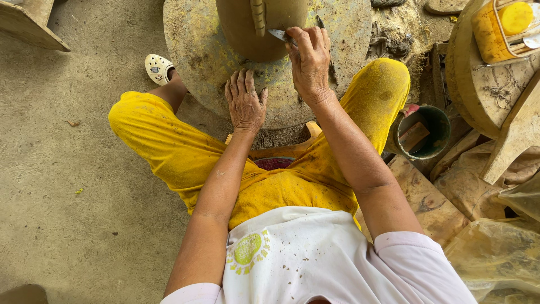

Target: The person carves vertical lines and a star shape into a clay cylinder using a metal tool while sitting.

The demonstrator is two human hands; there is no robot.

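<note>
At twelve o'clock, right hand (309, 62) pinches a metal blade (279, 35) against a clay pot (242, 25); left hand (245, 101) lies flat, released, on the round wheel (191, 50).

pkg: yellow plastic container (498, 28) w/ yellow lid | top right, on round stand | no signs/screens

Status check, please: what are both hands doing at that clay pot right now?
Left hand flat on the round wheel. Right hand presses a small blade to the clay pot. Nothing in the way.
</note>
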